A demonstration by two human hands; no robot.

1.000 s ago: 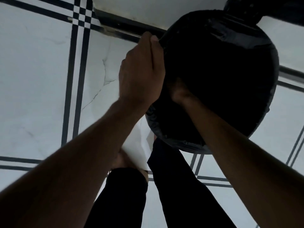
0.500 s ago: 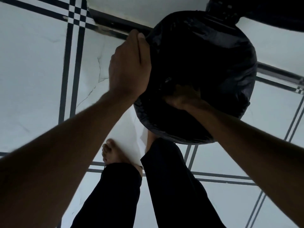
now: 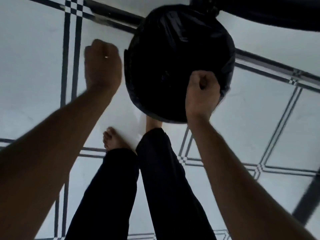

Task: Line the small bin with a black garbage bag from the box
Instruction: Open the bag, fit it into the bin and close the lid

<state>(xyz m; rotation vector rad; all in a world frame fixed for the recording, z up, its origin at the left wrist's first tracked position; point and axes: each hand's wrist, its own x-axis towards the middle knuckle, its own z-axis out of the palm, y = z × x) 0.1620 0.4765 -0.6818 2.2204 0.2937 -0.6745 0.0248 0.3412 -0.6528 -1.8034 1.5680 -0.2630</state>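
The black garbage bag [image 3: 173,58] is stretched over a round small bin that stands on the floor just ahead of my feet. The plastic hides the bin completely. My left hand [image 3: 102,66] hovers to the left of the bin, clear of the bag, with its fingers curled in and nothing in them. My right hand [image 3: 201,92] is a closed fist at the bin's near right rim, pressed on the bag's folded edge. The box is out of sight.
The floor is pale tile [image 3: 34,66] with dark stripe lines. My bare left foot [image 3: 112,137] and dark trouser legs [image 3: 159,170] stand right below the bin. A large dark object [image 3: 268,13] crosses the top right. A dark bar [image 3: 308,196] slants at the right edge.
My left hand let go of the bag's left rim and drew away to the left. My right hand came out of the bag's inside and closed on the near right rim.
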